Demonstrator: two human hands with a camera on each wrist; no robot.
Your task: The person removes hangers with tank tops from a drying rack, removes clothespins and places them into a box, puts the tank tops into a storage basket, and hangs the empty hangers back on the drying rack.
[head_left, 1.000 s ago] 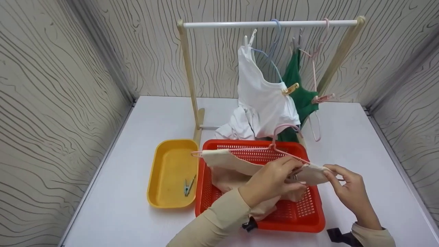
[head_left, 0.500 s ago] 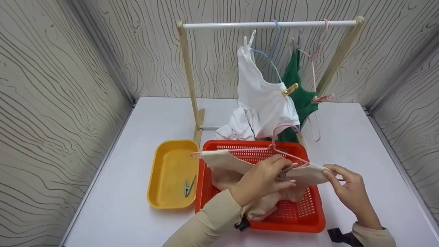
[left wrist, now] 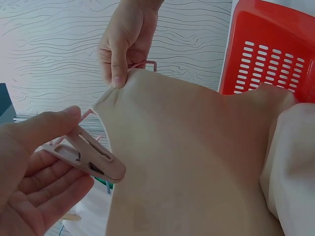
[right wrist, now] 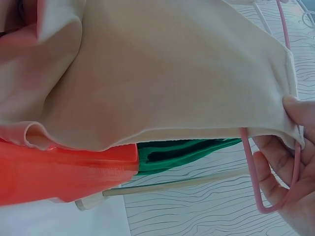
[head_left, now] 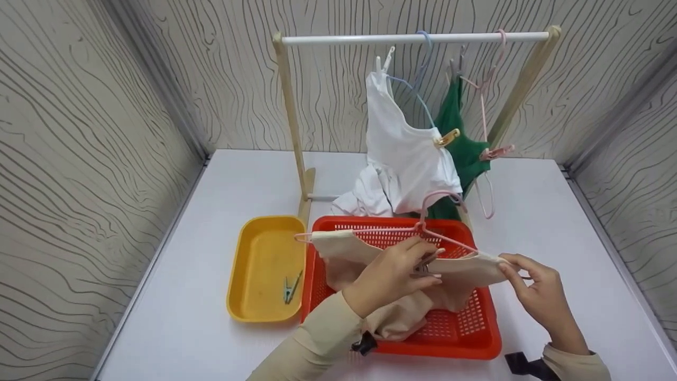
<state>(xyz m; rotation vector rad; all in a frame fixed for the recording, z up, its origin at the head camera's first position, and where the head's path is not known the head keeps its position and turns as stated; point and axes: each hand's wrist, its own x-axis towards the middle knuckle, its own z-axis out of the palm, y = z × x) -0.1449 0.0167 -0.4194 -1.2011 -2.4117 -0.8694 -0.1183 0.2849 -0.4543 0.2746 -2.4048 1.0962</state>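
My left hand (head_left: 389, 275) pinches a pale pink clothespin (left wrist: 98, 160) between thumb and fingers, in front of the garment's neckline. In the left wrist view its tip is by the fabric's edge; whether they touch I cannot tell. A beige sleeveless top (left wrist: 172, 147) is draped on a pink hanger (head_left: 420, 227) over the red basket, its lower part bunched inside. With thumb and fingers, my right hand (head_left: 539, 291) pinches the top's right shoulder together with the hanger's end. The hanger's looped end (right wrist: 266, 209) pokes out beside those fingers in the right wrist view.
The red basket (head_left: 449, 349) stands below the top. Left of it, a yellow tray (head_left: 254, 264) contains a teal clothespin (head_left: 289, 291). Behind, a rack with a white bar (head_left: 344, 39) carries a white top (head_left: 394, 127) and a green garment (head_left: 465, 127), both pegged to hangers.
My left hand has drawn leftward along the neckline, away from the right shoulder, still holding the clothespin. The right hand, the top and the hanger have stayed nearly in place.
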